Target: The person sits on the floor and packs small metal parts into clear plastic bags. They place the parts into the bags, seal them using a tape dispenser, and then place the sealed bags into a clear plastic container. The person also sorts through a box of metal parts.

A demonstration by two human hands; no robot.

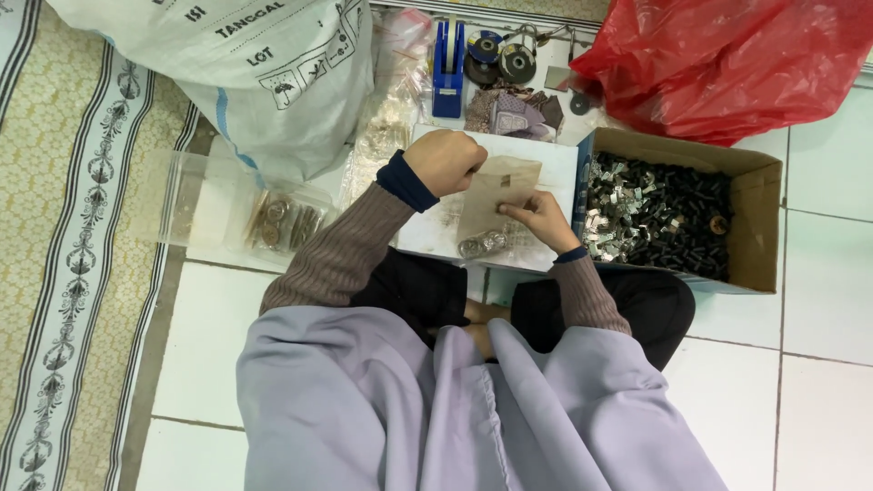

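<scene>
The left hand (444, 161) is curled into a fist, fingers together, touching the top edge of a brown paper piece (496, 195) lying on a white board (559, 159). The right hand (538, 218) has its fingers pinched on the paper's lower edge. A cardboard box (759, 218) of small metal parts butts against the board's right edge; bare floor tiles (818, 400) lie beyond.

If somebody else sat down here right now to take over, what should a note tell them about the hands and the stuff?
Left hand: closed in a fist, raised over the white board; what it grips is hidden.
Right hand: fingers pinching the lower edge of the brown paper piece lying on the board.
Small shiny round pieces sit at the board's near edge.
Cardboard box of small dark and silvery metal parts stands right of the board.
Clear packets of round pieces lie to the left.
Blue tape dispenser stands behind.
Done and left: cannot tell from this view.
</scene>
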